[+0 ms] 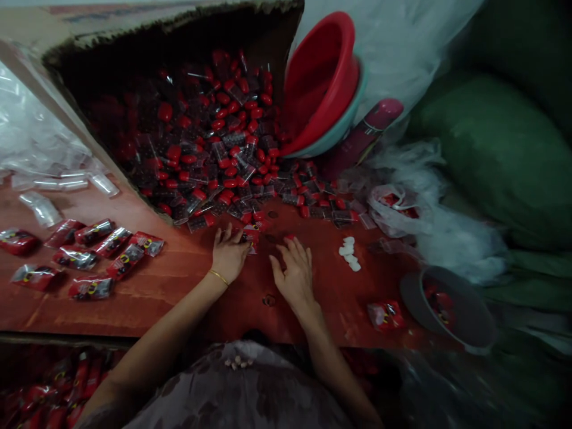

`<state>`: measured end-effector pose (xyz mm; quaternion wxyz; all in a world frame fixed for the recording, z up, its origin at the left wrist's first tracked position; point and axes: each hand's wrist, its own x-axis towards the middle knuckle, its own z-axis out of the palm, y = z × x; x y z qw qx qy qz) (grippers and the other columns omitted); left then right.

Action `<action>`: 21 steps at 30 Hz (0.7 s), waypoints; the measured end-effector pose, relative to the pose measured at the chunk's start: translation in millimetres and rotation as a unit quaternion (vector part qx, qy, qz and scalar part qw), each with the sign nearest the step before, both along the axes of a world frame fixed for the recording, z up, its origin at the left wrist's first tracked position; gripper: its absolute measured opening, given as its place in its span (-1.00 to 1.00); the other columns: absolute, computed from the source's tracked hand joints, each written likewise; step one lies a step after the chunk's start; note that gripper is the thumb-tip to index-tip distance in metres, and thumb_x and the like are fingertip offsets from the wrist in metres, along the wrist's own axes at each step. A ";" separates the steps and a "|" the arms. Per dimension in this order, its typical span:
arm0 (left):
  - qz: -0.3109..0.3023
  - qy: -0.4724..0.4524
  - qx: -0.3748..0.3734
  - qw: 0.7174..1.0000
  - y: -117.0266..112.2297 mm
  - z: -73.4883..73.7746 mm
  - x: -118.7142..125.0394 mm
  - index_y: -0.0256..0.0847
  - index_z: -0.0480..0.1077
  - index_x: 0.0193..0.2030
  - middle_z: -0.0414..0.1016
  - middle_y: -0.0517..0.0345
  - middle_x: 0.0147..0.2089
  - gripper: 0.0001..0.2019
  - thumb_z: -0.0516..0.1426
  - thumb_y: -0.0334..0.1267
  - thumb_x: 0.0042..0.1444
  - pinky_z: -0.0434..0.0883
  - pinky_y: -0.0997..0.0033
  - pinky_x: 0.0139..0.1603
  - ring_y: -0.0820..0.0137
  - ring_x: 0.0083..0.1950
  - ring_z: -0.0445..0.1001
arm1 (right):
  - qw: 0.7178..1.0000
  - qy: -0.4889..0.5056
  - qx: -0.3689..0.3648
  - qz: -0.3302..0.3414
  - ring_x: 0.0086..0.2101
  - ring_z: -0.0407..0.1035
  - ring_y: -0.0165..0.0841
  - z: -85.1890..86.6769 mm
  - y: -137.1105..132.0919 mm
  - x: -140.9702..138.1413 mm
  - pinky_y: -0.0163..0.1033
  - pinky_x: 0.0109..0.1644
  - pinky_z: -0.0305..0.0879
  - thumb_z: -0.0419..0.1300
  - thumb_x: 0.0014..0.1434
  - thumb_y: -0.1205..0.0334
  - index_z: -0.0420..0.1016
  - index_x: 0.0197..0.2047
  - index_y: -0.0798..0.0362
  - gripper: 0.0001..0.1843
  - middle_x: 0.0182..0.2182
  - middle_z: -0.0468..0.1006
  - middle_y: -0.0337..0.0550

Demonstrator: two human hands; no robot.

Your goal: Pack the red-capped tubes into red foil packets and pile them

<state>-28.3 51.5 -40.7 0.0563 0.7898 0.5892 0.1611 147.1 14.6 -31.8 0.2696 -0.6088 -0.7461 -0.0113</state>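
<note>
My left hand [230, 255], with a gold bracelet at the wrist, has its thumb and forefinger on a small red printed packet [251, 238] at the middle of the table. To its right, my right hand [294, 269] is held over the table with fingers apart and thumb spread. A bit of red [289, 237] shows at its fingertips; I cannot make out what it is. Beyond both hands, a heap of small clear containers with red caps [232, 149] spills out of a cardboard box [67, 101] lying on its side.
Filled red packets [89, 257] and clear empty tubes [40, 208] lie at left. White discs [349, 253], another red packet [385, 316] and a grey bowl [469, 310] are at right. A red basin [319, 77] and a thermos-like bottle [364, 134] stand behind.
</note>
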 end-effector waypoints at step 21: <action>0.050 -0.016 -0.019 0.998 21.8 5.9 10.8 0.05 0.55 -0.25 0.50 0.24 0.05 -0.76 0.03 -0.15 0.15 -0.03 -0.14 0.28 0.05 0.27 0.18 | 0.996 0.072 -0.003 0.054 -0.01 0.36 -0.15 -2.2 -6.1 -15.1 0.11 0.17 0.01 0.04 0.22 0.20 0.50 -0.19 0.07 -0.75 -0.14 0.57 -0.03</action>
